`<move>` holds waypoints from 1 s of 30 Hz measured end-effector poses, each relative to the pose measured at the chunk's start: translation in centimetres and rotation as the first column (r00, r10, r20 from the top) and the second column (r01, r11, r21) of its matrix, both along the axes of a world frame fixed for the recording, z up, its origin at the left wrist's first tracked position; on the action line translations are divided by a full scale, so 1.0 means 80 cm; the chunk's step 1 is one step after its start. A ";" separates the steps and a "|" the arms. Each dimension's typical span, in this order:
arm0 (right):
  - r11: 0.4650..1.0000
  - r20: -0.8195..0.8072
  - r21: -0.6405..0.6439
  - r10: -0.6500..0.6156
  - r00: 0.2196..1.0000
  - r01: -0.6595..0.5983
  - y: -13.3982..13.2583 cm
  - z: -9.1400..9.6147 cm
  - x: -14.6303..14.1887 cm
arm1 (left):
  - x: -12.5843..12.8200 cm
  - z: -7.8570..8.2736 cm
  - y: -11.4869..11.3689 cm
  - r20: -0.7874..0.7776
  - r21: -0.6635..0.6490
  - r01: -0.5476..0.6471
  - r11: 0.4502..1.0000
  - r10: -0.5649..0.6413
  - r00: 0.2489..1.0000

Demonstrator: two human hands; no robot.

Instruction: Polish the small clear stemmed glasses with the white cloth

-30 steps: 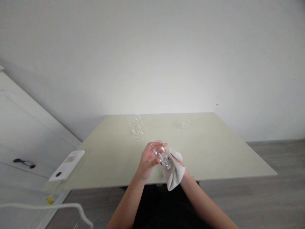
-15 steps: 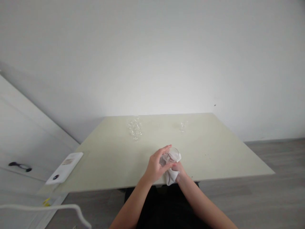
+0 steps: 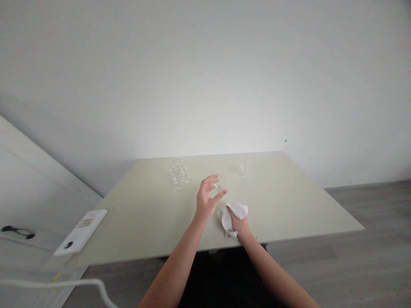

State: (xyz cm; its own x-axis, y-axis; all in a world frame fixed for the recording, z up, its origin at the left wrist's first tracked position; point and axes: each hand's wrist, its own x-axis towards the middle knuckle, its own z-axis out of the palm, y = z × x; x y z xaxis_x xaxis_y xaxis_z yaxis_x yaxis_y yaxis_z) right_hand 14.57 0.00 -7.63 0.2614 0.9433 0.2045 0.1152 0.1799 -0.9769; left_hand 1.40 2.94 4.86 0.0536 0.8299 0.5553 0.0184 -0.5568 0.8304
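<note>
My left hand (image 3: 208, 200) is raised over the middle of the pale table (image 3: 144, 214), its fingers pinched around a small clear glass (image 3: 219, 182) that it carries above the tabletop. My right hand (image 3: 238, 224) rests near the table's front edge, closed on a crumpled white cloth (image 3: 231, 213). A cluster of several clear glasses (image 3: 178, 174) stands at the back left of the table. One more clear glass (image 3: 242, 170) stands alone at the back right.
A white flat device (image 3: 80, 232) lies at the table's left front corner. A white cabinet with a dark handle (image 3: 17, 231) stands to the left. A white cable (image 3: 80, 284) curves at the bottom left. Behind the table is a plain white wall.
My left hand has lifted the glass out of the cloth and carried it away from me toward the back of the table. My right hand stays low with the cloth.
</note>
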 end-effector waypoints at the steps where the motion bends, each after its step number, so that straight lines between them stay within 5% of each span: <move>1: 0.998 0.059 0.027 0.059 0.997 -0.061 -0.002 -0.003 -0.001 | 0.004 -0.002 0.017 0.075 -0.031 -0.037 0.999 0.039 0.996; 6: 0.908 0.262 0.154 0.343 0.902 -0.390 -0.008 -0.002 -0.006 | 0.036 -0.028 0.091 0.023 -0.154 -0.158 0.975 0.163 0.986; 14: 0.924 0.212 0.146 0.320 0.923 -0.353 -0.006 0.000 -0.002 | 0.115 -0.050 0.130 -0.211 -0.179 -0.158 0.971 0.119 0.970; 22: 0.955 0.108 0.113 0.264 0.958 -0.276 -0.006 -0.002 0.001 | 0.172 -0.058 0.132 -0.219 -0.275 0.036 0.961 -0.099 0.971; 30: 0.968 0.045 0.058 0.243 0.969 -0.245 -0.007 0.003 0.001 | 0.175 -0.049 0.139 -0.367 -0.179 -0.110 0.978 0.037 0.929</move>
State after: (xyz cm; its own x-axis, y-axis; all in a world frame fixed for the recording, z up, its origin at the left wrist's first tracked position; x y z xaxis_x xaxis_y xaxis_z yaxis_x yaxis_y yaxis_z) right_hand 14.63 -0.53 -7.42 0.0160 0.9626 0.2704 0.0968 0.2677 -0.9586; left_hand 15.37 14.04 0.92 0.1544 0.9280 0.3390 0.3707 -0.3725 0.8508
